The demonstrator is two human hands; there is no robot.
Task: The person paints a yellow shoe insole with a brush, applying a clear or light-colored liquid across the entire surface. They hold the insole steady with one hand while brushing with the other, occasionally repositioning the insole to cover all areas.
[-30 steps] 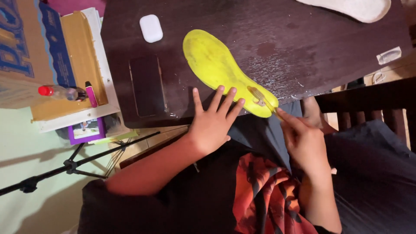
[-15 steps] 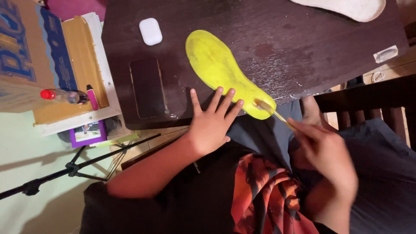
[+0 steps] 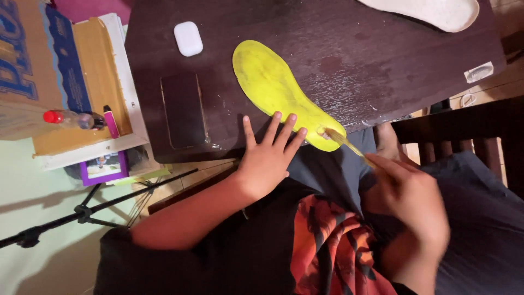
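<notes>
Two hands work at the near edge of the dark surface (image 3: 382,49). Nearest, the right hand (image 3: 409,199) is curled closed in a pinching grip around a thin brush (image 3: 349,145), though blur hides the exact finger placement. The brush slants up and away from that grip, its tip touching the near end of a yellow insole (image 3: 278,90). Beside it, the left hand (image 3: 267,158) lies flat and fully open, fingers spread, gripping nothing; its fingertips (image 3: 289,120) press on the insole's near edge. The insole lies flat, its long axis running diagonally: the narrow end points toward the right hand, overhanging the edge, and the broad end points away, up-left. Just beyond the left hand, to its left, lies a dark phone (image 3: 184,110). Farther off sits a small white case (image 3: 188,38). Well beyond the right hand, a white insole (image 3: 431,11) lies at the far edge.
</notes>
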